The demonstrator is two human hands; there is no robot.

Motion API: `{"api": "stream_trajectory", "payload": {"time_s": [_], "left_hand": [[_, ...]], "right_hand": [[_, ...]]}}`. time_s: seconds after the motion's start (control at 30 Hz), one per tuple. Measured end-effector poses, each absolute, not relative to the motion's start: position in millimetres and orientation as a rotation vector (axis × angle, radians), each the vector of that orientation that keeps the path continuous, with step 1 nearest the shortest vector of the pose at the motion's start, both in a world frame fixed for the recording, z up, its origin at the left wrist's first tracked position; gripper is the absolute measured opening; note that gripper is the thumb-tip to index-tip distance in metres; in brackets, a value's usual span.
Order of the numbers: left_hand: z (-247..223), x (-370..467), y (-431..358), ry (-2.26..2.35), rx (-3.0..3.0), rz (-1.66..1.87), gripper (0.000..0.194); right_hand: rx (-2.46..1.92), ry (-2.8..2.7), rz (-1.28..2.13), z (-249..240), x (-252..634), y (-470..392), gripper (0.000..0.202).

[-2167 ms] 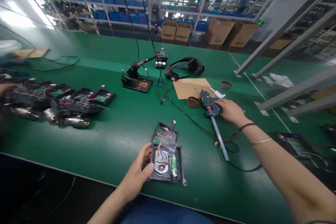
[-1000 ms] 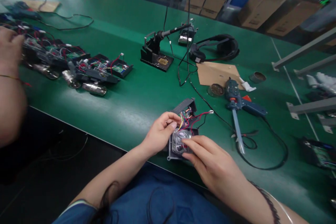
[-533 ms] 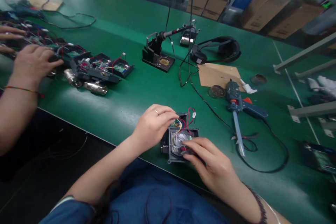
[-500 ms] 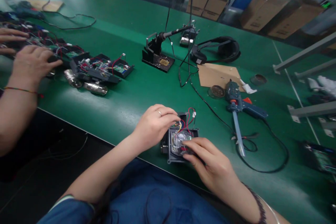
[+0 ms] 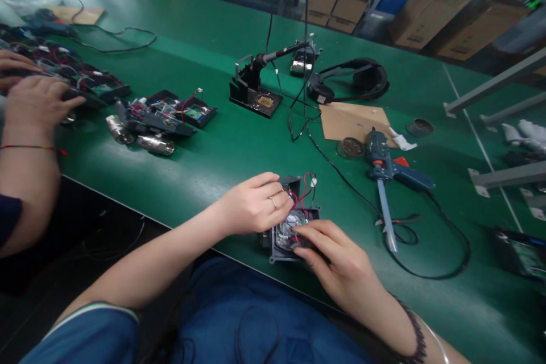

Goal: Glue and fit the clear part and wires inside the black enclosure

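Gray plastic housing [image 5: 279,255] sits open just inside the near edge of the green workbench [image 5: 200,182], both hands on it. Right hand [image 5: 336,253]: in from the right, palm down, thumb and fingertips slightly apart on the clear cover [image 5: 288,230] inside the housing; can't tell if it's pinching or just pressing. Left hand [image 5: 260,203]: forearm crosses the near edge, fingers curled over the housing's far-left side by the red wires [image 5: 305,192]; tips hidden, can't tell what they grip.

Labels: white tag [image 5: 322,99] on the black headset [image 5: 371,77] and print on the cartons [image 5: 430,11] both too small to read.

Room: wide gap along the near edge from the housing left to the open housings with metal fittings [image 5: 157,116]; co-worker's hands [image 5: 36,99] past those, at the left. To the right, glue gun [image 5: 381,162] lies well apart, its glue stick [image 5: 387,216] toward the near edge. Farther: tin [image 5: 351,148], cardboard sheet [image 5: 350,120], soldering iron stand [image 5: 256,94]. Cartons stand beyond the far edge.
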State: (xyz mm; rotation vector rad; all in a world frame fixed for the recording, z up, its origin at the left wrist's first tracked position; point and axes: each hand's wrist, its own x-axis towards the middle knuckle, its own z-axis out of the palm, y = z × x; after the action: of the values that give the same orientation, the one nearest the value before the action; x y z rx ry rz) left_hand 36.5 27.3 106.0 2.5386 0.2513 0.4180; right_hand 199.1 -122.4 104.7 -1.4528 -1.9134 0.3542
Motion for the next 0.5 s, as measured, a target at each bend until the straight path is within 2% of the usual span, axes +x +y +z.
{"api": "stream_trajectory", "payload": {"time_s": [0.1, 0.27, 0.4, 0.5], "left_hand": [[106.7, 36.1, 25.5, 0.285, 2.493, 0.387, 0.029], [101.8, 33.0, 24.9, 0.402, 2.458, 0.622, 0.025], [87.9, 21.8, 3.9, 0.876, 2.152, 0.823, 0.015], [75.4, 14.3, -22.7, 1.108, 1.959, 0.850, 0.023]], "right_hand": [[-1.455, -1.952, 0.378, 105.8, 199.8, -122.7, 0.018], [-1.443, -2.039, 0.393, 110.0, 197.1, -119.5, 0.019], [-1.437, -2.050, 0.396, 108.8, 194.6, -119.9, 0.020], [-1.432, -1.981, 0.398, 103.3, 192.0, -127.1, 0.022]]}}
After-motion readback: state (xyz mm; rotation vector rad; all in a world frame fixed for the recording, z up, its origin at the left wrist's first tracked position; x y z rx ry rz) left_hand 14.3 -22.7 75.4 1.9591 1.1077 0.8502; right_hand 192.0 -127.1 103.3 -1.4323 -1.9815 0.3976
